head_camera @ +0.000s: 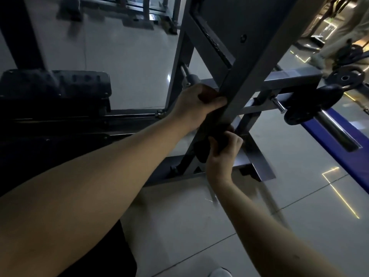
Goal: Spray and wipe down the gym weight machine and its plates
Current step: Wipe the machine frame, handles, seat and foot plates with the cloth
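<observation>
The right hand is sitting nearest, its fingers curling tightly round a dark cloth and pressing it against the lower end of the machine's slanted bar. The cloth is bunching out to the left of those fingers and wrapping the bar just above them. Just beyond, the left hand is gripping the same bar, with its fingers closing over the bar's near edge and touching the metal. It looks to be steadying the bar, or the body, while the other hand is wiping.

No spray bottle is showing, so I am judging that the spraying of this part is done and the wiping is under way. It is too dim to tell whether the bar above the left fingers is wet or dry.

Well to the right of both hands and farther off, two black weight plates are hanging on their pegs beside a chrome sleeve, with no cloth near them. They look to be waiting their turn. Far to the left of the fingers, the black pad is likewise lying untouched. I am putting the job somewhere in the middle: one frame member in hand, with the plates, pad and crossbars left.
</observation>
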Demonstrator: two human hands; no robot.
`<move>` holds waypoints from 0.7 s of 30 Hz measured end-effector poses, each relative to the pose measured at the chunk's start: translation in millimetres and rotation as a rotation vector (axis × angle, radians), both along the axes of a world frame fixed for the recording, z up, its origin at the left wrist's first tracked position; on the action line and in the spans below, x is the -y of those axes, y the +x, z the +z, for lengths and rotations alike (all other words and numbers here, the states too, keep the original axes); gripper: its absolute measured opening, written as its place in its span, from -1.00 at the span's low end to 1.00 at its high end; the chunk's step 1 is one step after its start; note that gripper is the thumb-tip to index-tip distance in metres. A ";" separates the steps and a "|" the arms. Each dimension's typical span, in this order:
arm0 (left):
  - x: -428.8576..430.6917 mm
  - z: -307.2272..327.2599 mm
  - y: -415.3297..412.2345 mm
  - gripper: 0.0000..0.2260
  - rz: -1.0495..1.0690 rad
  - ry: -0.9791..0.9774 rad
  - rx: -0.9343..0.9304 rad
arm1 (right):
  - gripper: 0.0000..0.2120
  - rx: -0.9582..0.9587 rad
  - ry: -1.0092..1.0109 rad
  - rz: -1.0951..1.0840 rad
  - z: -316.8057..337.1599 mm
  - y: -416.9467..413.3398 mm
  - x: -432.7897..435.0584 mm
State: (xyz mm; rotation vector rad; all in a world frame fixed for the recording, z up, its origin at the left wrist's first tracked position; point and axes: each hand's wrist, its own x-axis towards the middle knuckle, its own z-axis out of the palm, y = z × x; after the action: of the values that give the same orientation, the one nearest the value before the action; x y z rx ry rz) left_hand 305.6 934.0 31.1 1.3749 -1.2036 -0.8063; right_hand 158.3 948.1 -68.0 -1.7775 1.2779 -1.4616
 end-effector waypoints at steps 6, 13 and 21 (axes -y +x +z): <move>-2.7 0.2 -1.0 -0.78 0.015 0.000 -0.025 | -0.75 0.014 0.179 -0.076 -42.3 9.7 -5.8; -3.6 -0.6 -2.3 -0.81 0.000 -0.007 -0.036 | -0.77 -0.112 0.511 -0.063 -76.5 3.2 -4.7; 0.5 1.4 1.7 -0.77 0.002 -0.021 0.046 | -0.76 0.078 0.276 -0.084 -50.6 15.8 -2.5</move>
State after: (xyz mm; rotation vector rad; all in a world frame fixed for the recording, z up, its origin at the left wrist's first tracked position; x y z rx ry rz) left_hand 307.3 933.5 32.4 1.3837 -1.2426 -0.7618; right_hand 174.2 950.6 -118.6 -1.4903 1.4509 -1.3115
